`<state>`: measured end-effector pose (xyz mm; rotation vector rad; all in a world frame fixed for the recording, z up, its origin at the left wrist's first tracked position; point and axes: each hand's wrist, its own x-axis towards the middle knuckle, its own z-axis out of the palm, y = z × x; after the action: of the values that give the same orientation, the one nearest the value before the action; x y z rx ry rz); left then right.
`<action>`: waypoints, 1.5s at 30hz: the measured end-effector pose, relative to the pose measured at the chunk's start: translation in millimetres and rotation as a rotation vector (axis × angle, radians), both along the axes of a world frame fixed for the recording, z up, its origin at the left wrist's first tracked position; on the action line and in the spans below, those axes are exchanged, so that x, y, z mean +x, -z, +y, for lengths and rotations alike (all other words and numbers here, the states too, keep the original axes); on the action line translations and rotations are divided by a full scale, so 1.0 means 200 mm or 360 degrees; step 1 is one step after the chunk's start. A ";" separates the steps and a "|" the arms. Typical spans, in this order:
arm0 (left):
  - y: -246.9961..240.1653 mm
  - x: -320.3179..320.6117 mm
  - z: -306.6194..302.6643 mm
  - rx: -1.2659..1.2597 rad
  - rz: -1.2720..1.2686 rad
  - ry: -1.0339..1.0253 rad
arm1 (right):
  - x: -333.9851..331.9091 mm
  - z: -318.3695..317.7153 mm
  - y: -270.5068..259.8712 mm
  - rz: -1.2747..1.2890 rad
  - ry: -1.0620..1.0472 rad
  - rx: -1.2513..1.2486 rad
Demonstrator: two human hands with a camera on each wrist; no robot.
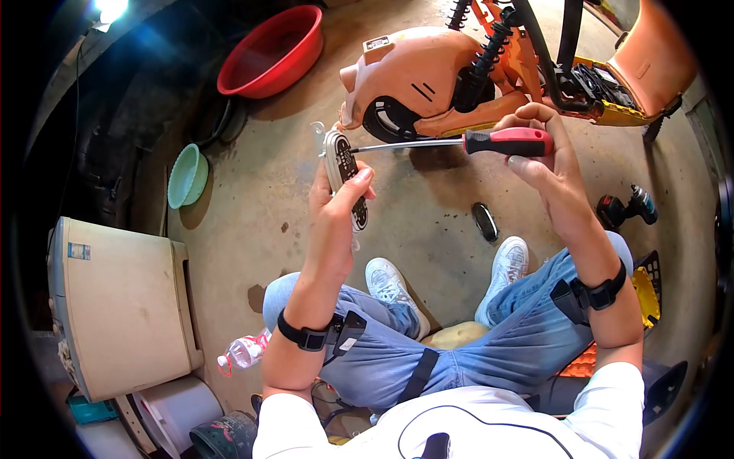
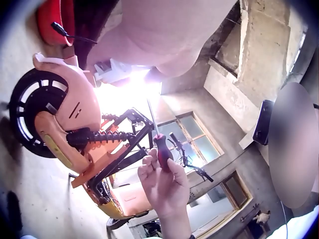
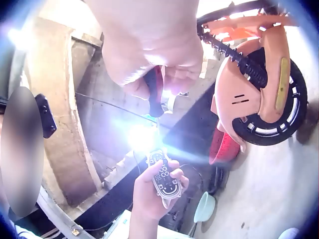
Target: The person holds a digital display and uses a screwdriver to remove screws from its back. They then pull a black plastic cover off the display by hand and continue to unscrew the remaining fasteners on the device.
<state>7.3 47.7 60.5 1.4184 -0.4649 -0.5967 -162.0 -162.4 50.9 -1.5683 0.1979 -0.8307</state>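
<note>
White shirt [image 1: 474, 421] nearest, left grip [image 1: 336, 208] holds display [image 1: 348, 164], right grip [image 1: 556, 172] clasps screwdriver [image 1: 485, 142] (scooter [image 1: 447, 65] beyond).

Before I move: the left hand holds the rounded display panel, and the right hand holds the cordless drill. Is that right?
Not quite. The head view shows the right hand holding a red-and-black screwdriver; the cordless drill lies on the floor. The left hand does hold the rounded display panel.

Red-handled screwdriver [image 1: 479, 142], tip at oval panel [image 1: 345, 162]
</note>
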 end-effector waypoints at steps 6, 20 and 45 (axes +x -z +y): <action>-0.01 0.00 0.00 0.0010 0.0006 -0.0012 | -0.05 -0.02 -0.07 0.0522 -0.0098 0.0314; -0.01 0.00 0.00 0.0031 -0.0056 0.0016 | -0.02 -0.01 -0.01 0.0120 -0.0076 0.0161; -0.03 0.00 -0.01 0.0025 0.0021 0.0004 | -0.03 0.01 -0.06 0.0380 -0.0023 0.0323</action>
<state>7.7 46.6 65.7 1.4282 -0.4527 -0.6124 -168.4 -161.2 62.5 -1.4721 0.4294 -0.5908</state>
